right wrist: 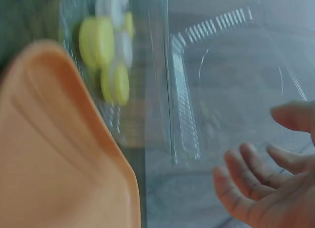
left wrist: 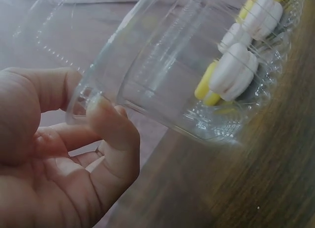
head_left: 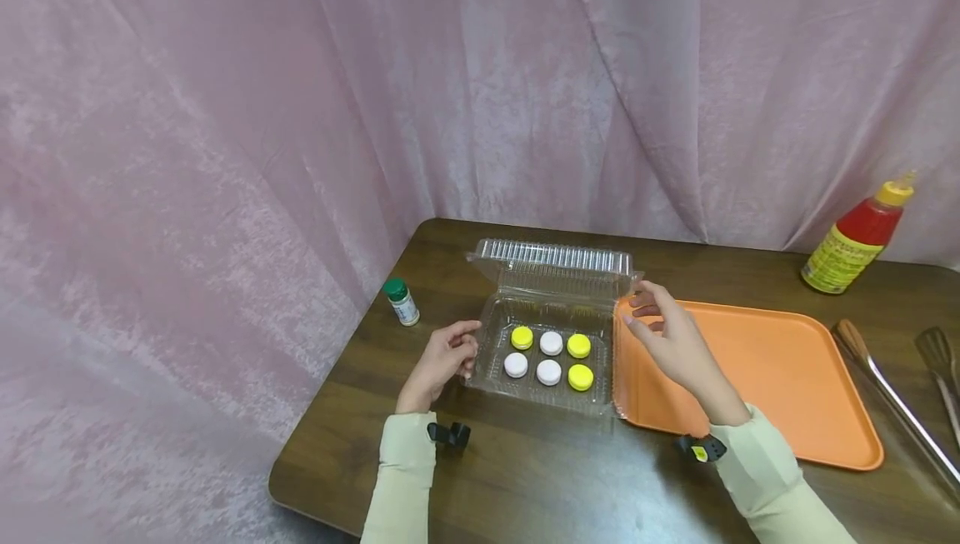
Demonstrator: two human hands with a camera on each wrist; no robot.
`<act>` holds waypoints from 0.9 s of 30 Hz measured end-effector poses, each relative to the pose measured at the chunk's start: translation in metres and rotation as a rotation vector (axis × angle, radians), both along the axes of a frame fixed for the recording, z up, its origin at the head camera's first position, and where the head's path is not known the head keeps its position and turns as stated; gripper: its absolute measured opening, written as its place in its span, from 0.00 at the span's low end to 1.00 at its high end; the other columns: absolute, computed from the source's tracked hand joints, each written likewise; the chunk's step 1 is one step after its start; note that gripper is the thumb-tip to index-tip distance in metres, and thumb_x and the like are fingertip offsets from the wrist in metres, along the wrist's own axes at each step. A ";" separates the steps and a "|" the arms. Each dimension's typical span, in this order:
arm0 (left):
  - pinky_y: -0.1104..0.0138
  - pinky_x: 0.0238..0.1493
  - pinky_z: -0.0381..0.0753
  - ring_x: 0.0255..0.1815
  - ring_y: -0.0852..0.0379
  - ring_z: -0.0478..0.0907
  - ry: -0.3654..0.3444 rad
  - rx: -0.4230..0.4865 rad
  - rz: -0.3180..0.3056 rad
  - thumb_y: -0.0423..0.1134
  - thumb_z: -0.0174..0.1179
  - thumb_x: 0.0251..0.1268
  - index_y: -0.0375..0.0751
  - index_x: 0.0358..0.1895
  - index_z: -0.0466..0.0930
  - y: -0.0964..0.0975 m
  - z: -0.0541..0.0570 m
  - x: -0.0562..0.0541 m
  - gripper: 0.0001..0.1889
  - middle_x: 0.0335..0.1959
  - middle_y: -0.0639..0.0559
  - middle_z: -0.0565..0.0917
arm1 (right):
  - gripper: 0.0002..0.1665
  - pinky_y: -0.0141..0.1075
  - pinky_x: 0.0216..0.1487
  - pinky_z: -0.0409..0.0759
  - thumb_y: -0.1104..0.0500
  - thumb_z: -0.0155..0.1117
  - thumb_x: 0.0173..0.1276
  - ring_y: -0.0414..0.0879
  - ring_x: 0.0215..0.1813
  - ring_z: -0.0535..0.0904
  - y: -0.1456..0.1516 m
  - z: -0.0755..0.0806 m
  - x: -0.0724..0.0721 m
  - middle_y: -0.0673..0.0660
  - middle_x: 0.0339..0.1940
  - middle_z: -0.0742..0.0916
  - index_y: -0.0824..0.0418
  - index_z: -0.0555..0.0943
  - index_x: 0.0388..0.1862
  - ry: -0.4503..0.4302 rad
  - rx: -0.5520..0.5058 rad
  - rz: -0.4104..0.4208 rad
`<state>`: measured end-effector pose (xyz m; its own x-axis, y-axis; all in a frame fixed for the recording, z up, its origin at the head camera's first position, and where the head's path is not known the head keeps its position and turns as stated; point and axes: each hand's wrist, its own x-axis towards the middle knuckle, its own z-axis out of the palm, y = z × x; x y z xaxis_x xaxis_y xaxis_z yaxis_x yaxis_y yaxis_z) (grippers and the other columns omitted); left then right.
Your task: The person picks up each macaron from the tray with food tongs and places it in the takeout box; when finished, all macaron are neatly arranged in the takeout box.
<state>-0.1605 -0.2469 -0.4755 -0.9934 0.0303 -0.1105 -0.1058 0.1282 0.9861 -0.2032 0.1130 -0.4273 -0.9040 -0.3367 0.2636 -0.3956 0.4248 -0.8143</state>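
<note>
A clear plastic clamshell container [head_left: 540, 398] lies on the table with its lid [head_left: 555, 257] raised at the back. Inside sit three yellow macarons [head_left: 581, 377] and three white macarons [head_left: 549, 372], in two rows. My left hand [head_left: 442, 356] is at the container's left side; in the left wrist view, its thumb and a finger [left wrist: 115, 124] pinch the corner of the rim. My right hand [head_left: 671, 340] is over the orange tray's left part, fingers spread and loosely bent near the lid's right edge. The right wrist view shows nothing in its grasp.
The orange tray [head_left: 757, 369] lies right of the container, their edges overlapping in the head view. A green-capped shaker bottle [head_left: 402, 302] stands at left. Toward the right are a red sauce bottle [head_left: 855, 240], metal tongs [head_left: 900, 402] and a spatula [head_left: 937, 356]. Pink curtains [head_left: 525, 94] hang behind.
</note>
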 end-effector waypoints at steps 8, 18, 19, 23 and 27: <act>0.70 0.21 0.74 0.25 0.57 0.70 -0.007 0.002 0.066 0.22 0.54 0.66 0.24 0.66 0.68 0.005 0.005 0.004 0.24 0.35 0.42 0.77 | 0.19 0.23 0.50 0.77 0.63 0.57 0.77 0.44 0.50 0.83 -0.004 -0.001 0.025 0.66 0.51 0.85 0.72 0.74 0.62 -0.089 -0.227 -0.041; 0.68 0.27 0.79 0.32 0.54 0.77 -0.017 -0.012 0.162 0.26 0.49 0.73 0.22 0.54 0.76 0.008 0.018 0.024 0.13 0.47 0.30 0.81 | 0.19 0.36 0.46 0.84 0.66 0.48 0.80 0.45 0.42 0.87 -0.002 -0.008 0.047 0.56 0.41 0.90 0.85 0.71 0.56 -0.286 -0.571 0.071; 0.67 0.29 0.80 0.33 0.53 0.78 -0.015 -0.009 0.164 0.27 0.48 0.75 0.22 0.54 0.76 0.007 0.020 0.025 0.13 0.48 0.30 0.81 | 0.20 0.35 0.46 0.84 0.64 0.49 0.80 0.45 0.42 0.87 -0.002 -0.009 0.049 0.55 0.41 0.90 0.85 0.71 0.56 -0.302 -0.571 0.065; 0.64 0.36 0.83 0.42 0.45 0.82 -0.001 0.017 0.151 0.34 0.42 0.81 0.21 0.54 0.78 0.007 0.025 0.031 0.19 0.52 0.30 0.81 | 0.21 0.33 0.47 0.84 0.61 0.54 0.79 0.44 0.42 0.87 -0.003 -0.011 0.056 0.57 0.42 0.90 0.82 0.74 0.56 -0.343 -0.522 0.020; 0.61 0.42 0.84 0.51 0.39 0.81 0.011 0.043 0.139 0.44 0.38 0.85 0.19 0.53 0.77 0.008 0.027 0.036 0.27 0.55 0.29 0.80 | 0.21 0.33 0.47 0.83 0.64 0.58 0.76 0.43 0.43 0.87 -0.005 -0.013 0.063 0.60 0.45 0.89 0.83 0.73 0.57 -0.376 -0.532 0.009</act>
